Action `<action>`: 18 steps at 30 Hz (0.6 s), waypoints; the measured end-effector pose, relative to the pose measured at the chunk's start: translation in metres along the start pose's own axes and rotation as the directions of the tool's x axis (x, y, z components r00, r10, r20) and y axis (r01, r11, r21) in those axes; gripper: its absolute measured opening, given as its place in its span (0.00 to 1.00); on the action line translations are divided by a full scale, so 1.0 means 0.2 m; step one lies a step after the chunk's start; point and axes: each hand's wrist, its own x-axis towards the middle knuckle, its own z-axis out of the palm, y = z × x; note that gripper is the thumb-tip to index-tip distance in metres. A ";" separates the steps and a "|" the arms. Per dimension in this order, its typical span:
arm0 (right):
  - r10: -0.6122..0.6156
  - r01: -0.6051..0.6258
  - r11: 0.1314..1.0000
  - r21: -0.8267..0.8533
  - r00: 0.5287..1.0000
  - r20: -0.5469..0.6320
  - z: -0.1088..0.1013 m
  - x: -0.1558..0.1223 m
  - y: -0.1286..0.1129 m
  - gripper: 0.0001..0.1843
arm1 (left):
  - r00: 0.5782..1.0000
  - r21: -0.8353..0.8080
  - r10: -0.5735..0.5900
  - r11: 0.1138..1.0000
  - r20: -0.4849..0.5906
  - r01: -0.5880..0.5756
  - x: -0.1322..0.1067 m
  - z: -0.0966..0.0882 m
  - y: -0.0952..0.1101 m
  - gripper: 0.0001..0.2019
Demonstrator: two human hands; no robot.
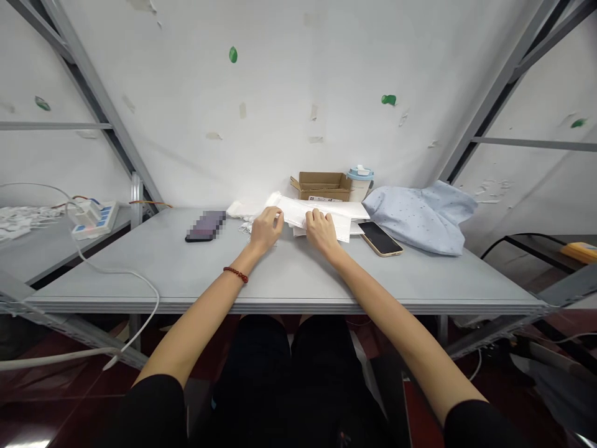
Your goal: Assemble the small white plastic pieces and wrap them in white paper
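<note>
Flat white packets (336, 227) lie in a loose pile at the back middle of the desk; whether they are paper or plastic I cannot tell. My left hand (267, 229) is closed at the left end of the top packet, thumb and fingers drawn together. To its right, my right hand (321, 230) has curled fingers gripping the same packet nearer the middle. Both fingertips are partly hidden. Small white scraps (246, 228) show just left of my left hand, beside another white packet (242, 210).
Behind the pile stand an open cardboard box (324, 185) and a blue-lidded cup (359, 185). On the right are a phone (381, 239) and light blue cloth (420, 214). A dark phone-shaped item (205, 226), partly blurred, lies left. A white cable (116, 272) crosses the desk's left side.
</note>
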 end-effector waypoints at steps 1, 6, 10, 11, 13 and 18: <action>-0.004 0.004 1.000 0.002 1.000 0.002 0.01 0.00 0.00 0.19 | 0.998 0.014 -0.047 0.999 -0.034 0.048 0.01 -0.01 -0.01 0.09; -0.021 0.021 1.000 0.003 1.000 -0.005 0.02 -0.01 0.00 0.18 | 0.929 -0.096 -0.346 0.937 -0.130 0.336 0.06 -0.06 -0.10 0.14; -0.048 0.048 0.999 0.010 0.999 0.004 0.01 -0.01 0.00 0.17 | 0.792 -0.388 -0.605 0.712 0.085 0.586 0.08 -0.09 -0.18 0.22; -0.058 0.058 0.998 0.020 0.998 0.001 0.01 -0.01 0.00 0.16 | 0.766 -0.444 -0.624 0.650 0.153 0.617 0.08 -0.09 -0.19 0.21; -0.082 0.082 0.995 0.048 0.997 -0.011 0.01 -0.01 -0.01 0.16 | 0.738 -0.515 -0.622 0.557 0.261 0.652 0.09 -0.09 -0.19 0.14; -0.145 0.144 0.982 0.125 0.989 -0.003 0.01 -0.03 -0.03 0.20 | 0.695 -0.539 -0.586 0.456 0.417 0.708 0.08 -0.13 -0.12 0.09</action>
